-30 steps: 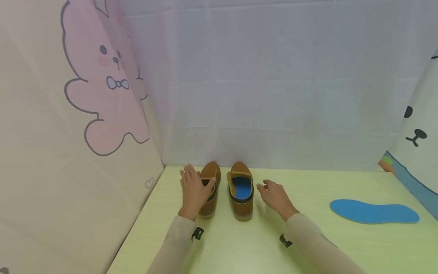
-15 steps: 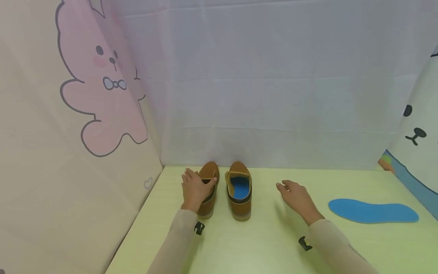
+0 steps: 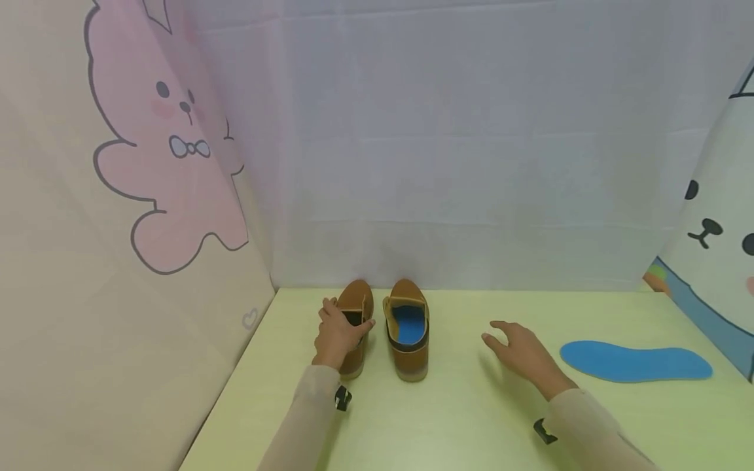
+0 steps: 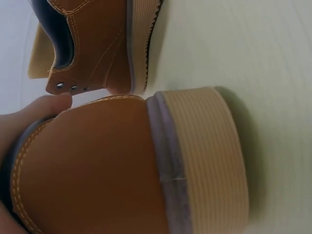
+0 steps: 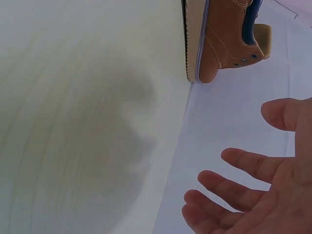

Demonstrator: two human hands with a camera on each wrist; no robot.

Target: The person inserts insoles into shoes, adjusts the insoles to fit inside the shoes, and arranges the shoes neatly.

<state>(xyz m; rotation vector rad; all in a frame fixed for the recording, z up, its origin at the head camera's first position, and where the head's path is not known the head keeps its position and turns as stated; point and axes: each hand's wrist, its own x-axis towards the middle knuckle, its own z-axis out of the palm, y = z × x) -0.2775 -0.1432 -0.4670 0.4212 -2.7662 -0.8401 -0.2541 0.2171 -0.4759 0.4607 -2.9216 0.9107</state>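
Two brown leather shoes stand side by side, toes toward the back wall. My left hand (image 3: 338,335) grips the left shoe (image 3: 356,296) at its collar, thumb on the right side and fingers over the left side. In the left wrist view the thumb (image 4: 53,103) lies along the rim above the heel (image 4: 92,165). The hand hides part of that shoe's inside. Inside the right shoe (image 3: 412,362) a blue insole (image 3: 409,325) shows. My right hand (image 3: 526,358) hovers over the table, fingers spread and holding nothing, between that shoe and a loose blue insole (image 3: 636,362).
The pale yellow-green table (image 3: 436,425) meets a whitish cloth wall (image 3: 471,196) at the back, close to the shoe toes. A cloth with a pink rabbit (image 3: 177,170) borders the left side. Another printed cloth (image 3: 707,281) borders the right.
My right hand has moved right, away from the right shoe, toward the loose insole. My left hand's fingers have curled down over the left shoe's collar. The head view has shifted slightly.
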